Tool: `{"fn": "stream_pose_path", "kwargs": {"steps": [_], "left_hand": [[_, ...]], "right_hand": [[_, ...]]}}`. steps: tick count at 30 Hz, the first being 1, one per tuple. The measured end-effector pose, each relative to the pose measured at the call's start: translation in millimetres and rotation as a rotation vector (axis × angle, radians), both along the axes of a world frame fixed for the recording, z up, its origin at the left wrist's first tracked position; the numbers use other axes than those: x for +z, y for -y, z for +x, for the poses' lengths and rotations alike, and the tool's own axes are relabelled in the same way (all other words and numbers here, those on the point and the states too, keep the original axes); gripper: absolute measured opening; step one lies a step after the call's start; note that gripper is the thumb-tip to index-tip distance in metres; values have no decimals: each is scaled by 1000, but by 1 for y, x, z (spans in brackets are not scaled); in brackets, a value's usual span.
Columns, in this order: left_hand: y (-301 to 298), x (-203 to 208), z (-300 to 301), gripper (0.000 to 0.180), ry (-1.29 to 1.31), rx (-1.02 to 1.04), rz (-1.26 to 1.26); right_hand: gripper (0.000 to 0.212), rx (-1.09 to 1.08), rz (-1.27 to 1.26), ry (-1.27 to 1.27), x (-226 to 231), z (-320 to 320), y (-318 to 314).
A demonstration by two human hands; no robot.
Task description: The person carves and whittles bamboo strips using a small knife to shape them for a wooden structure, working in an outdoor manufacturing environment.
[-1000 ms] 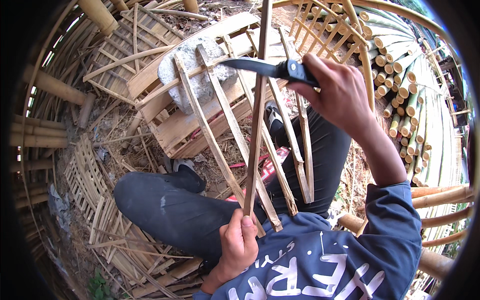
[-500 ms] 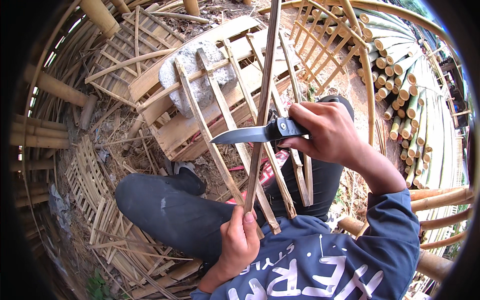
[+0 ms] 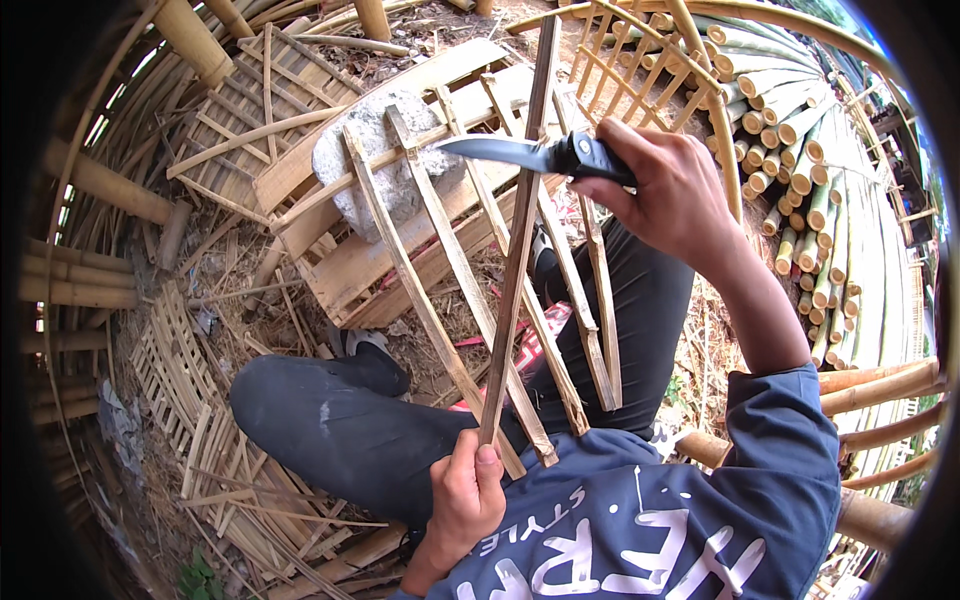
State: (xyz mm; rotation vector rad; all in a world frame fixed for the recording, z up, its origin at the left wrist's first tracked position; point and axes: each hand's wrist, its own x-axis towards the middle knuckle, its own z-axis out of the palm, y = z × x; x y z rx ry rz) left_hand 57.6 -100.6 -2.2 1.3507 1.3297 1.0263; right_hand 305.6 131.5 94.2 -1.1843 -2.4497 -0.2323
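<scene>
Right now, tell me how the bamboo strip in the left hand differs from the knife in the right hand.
The bamboo strip is long, thin and brown, standing nearly upright; the knife is short, with a grey blade and dark handle, lying nearly level across it. The left hand grips the strip at its bottom end; the right hand wraps the knife's handle, high up. Both are held with closed fingers, and they cross near the blade's base.

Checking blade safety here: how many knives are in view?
1: the knife is gripped in the right hand, its blade laid across the bamboo strip that the left hand holds. Others may lie hidden in the bamboo litter.
</scene>
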Motion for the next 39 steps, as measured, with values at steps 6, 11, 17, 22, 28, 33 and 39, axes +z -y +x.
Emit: {"fn": "stream_pose_path", "kwargs": {"steps": [6,11,17,22,28,33,39], "left_hand": [[12,-5,0,34,-30,-58,-88],[2,12,11,32,-21,-127,65],[-8,-4,1,40,220,-44,-193],[-9,-16,0,37,467,-87,-264],[-16,-14,15,38,429,-107,-287],[-7,-20,19,39,394,-77,-261],[1,-26,22,41,449,-103,-187]], "right_hand": [[46,-215,34,-26,1,47,-50],[50,-298,-1,-19,-11,75,-77],[60,-482,-105,-290,-31,116,-87],[48,-298,-256,-390,-28,90,-37],[46,46,-397,-141,-35,29,16],[48,194,-445,-32,-32,4,27],[45,248,-508,21,-26,-5,40]]}}
